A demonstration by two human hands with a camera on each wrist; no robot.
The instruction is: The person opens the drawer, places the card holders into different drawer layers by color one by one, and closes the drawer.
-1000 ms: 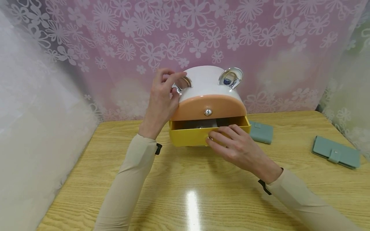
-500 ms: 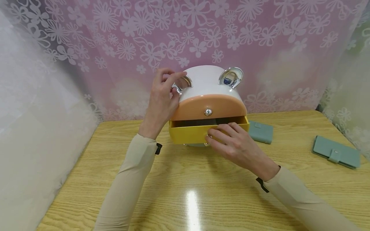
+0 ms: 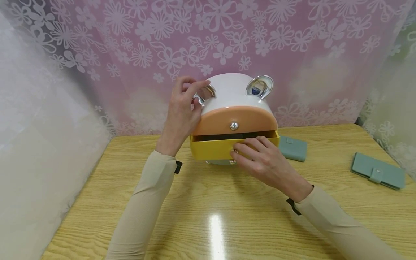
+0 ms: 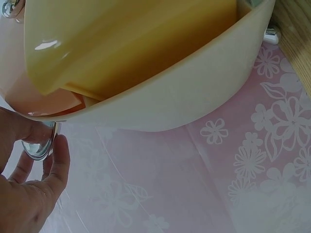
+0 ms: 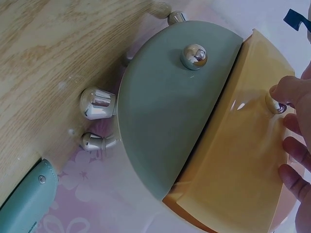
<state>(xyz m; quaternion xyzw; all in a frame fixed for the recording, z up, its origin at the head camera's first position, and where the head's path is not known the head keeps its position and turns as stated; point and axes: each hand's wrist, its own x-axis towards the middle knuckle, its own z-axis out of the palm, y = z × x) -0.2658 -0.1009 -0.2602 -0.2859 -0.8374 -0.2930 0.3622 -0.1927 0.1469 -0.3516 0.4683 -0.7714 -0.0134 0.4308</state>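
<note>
A rounded white storage box point(image 3: 229, 86) has an orange top drawer point(image 3: 238, 119), a yellow middle drawer point(image 3: 211, 150) and a green bottom drawer point(image 5: 170, 102). The yellow one is partly pulled out, its inside dark. My left hand point(image 3: 182, 113) grips the silver ear point(image 4: 36, 149) on the box's left side between thumb and fingers. With thumb and fingertips, my right hand point(image 3: 266, 164) holds the yellow drawer's silver knob point(image 5: 276, 104). The other fingers of that hand lie against the drawer's front and upper edge. The orange and green drawers sit flush.
On the wooden table point(image 3: 182, 216), a teal wallet point(image 3: 294, 148) lies just right of the box. Another teal wallet point(image 3: 378, 171), with a snap strap, lies farther right. A pink flowered curtain point(image 3: 221, 39) hangs right behind the box, which stands on silver feet point(image 5: 97, 103).
The yellow drawer has slid partway back into the box, with my right hand moving along on its knob. More of the green drawer shows beneath it. My left hand stays on the ear.
</note>
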